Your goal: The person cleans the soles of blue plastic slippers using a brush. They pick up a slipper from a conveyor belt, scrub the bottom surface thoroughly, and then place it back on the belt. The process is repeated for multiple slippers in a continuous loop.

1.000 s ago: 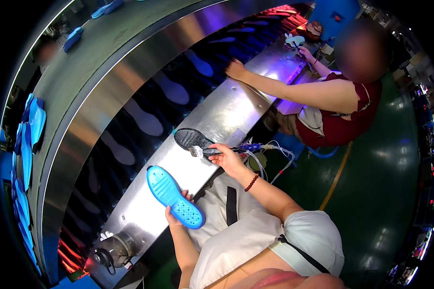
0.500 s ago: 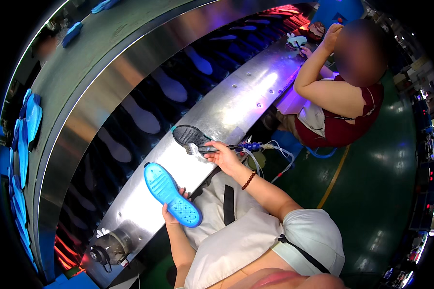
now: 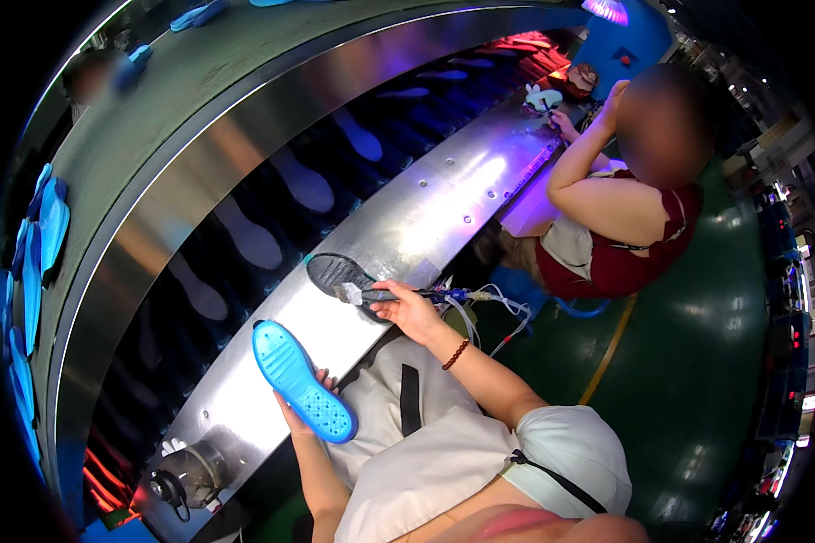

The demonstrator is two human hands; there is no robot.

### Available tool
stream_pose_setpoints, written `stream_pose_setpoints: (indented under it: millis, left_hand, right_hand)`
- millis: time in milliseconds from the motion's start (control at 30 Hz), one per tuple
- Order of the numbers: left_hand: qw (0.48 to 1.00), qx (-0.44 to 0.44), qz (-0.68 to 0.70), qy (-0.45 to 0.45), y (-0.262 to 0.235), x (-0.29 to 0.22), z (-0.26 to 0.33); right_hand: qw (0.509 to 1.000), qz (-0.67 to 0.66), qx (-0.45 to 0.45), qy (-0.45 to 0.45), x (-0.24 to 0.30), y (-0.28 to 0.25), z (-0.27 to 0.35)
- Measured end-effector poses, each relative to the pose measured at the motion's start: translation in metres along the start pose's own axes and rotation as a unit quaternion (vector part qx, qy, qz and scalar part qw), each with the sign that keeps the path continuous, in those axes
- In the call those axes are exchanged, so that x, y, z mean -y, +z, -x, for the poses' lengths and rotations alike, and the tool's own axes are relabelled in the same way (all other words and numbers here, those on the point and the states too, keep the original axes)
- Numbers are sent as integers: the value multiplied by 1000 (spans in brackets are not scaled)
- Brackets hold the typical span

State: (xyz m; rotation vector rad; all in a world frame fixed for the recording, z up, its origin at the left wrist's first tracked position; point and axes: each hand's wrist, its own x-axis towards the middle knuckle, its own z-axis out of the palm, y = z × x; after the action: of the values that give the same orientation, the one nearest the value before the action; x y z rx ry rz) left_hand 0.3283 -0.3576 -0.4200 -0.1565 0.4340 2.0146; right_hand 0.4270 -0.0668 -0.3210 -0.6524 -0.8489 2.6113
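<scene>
My left hand [image 3: 301,405] grips a bright blue shoe sole [image 3: 301,380] from beneath, fingers curled round its near edge, studded face up; over the last second it has barely drifted, hovering at the near lip of the steel bench [image 3: 426,226]. My right hand [image 3: 411,310] is closed on a brush-tipped applicator [image 3: 371,293] with thin tubes trailing off behind my wrist; its head rests on the dark sole [image 3: 335,273] lying just beyond my fingertips, and it has held there since a moment ago. I judge the dark sole is being coated while the blue one waits. Further along from my right fingers, the co-worker's arm [image 3: 598,181] has lifted off the bench.
</scene>
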Motion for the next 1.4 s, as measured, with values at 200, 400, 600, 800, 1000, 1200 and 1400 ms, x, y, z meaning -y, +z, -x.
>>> stream_pose_setpoints:
  millis: [200,400,600,800,1000,1200,1400]
  left_hand:
    - [999,-35,0,10,9,1,0]
    - [998,-50,19,40,15,3,3]
    - [999,-6,13,39,51,-6,4]
    - [987,44,-89,124,106,-31,-10]
    - [966,197,-45,159,142,-20,-37]
    - [989,101,-57,92,154,9,-50]
    - [993,118,3,31,174,22,-44]
  right_hand:
    - [1000,-8,-10,-28,-4,4,-1]
    - [998,31,-15,-44,4,3,5]
    - [996,50,47,-62,20,9,5]
    - [979,42,193,-52,43,46,13]
    - [964,120,231,-51,42,81,29]
    - [974,108,197,-28,36,76,18]
    - [984,102,132,-57,42,80,8]
